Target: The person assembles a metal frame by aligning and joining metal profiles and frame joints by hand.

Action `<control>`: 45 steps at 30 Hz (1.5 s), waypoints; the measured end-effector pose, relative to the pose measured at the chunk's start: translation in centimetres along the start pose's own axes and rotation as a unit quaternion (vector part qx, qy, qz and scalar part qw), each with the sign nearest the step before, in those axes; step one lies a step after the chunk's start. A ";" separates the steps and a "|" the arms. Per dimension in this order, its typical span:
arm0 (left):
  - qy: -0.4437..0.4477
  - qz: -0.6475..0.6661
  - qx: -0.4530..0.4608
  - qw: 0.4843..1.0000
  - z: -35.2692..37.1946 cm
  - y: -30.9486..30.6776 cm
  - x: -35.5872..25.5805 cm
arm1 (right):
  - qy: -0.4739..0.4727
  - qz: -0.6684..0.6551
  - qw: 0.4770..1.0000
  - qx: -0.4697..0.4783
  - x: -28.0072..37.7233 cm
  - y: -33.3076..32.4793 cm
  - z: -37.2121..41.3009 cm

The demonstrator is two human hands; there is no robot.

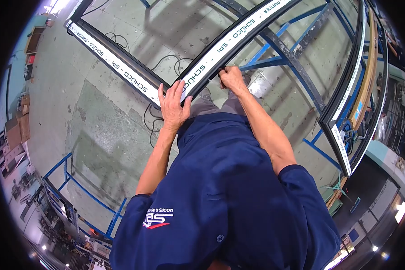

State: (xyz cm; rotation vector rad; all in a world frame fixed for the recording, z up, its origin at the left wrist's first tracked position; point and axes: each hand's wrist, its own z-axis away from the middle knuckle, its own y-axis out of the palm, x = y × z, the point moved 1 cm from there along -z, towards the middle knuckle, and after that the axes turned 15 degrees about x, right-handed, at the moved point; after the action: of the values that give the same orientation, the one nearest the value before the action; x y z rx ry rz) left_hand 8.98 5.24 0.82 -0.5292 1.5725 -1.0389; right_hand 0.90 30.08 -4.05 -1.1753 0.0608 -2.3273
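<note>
A black window or door frame [198,68], covered with white tape printed "SCHÜCO - SPI", lies in front of me with one corner close to my body. On that corner rests my left hand [173,108], fingers stretched and spread over the tape. My right hand [232,79] is closed at the near edge of the long frame bar, to the right of the corner. Something dark shows at its fingertips, but I cannot make out what it is.
Blue metal trestles [297,63] stand under and beside the frame. To the right, another taped black frame [337,126] leans near a wooden beam [363,99]. Black cables [152,123] lie on the grey floor [54,90]. A blue stand [83,189] is at lower left.
</note>
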 end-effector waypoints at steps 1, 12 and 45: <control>0.000 0.000 -0.001 1.000 0.0 0.0 0.0 | 0.005 -0.002 1.000 0.000 0.1 0.0 0.1; 0.008 -0.001 -0.010 1.000 -0.1 -0.1 -0.1 | 0.022 -0.187 0.981 0.047 -0.2 2.1 0.9; 0.004 -0.007 0.015 1.000 0.0 -0.3 -0.3 | 0.009 -0.032 0.999 -0.018 -1.2 0.2 -0.9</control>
State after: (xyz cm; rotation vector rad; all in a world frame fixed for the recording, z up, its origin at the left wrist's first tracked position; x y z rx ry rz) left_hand 9.01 5.35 1.26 -0.5162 1.5596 -1.0746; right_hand 0.91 30.29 -5.60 -1.1904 0.0722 -2.4007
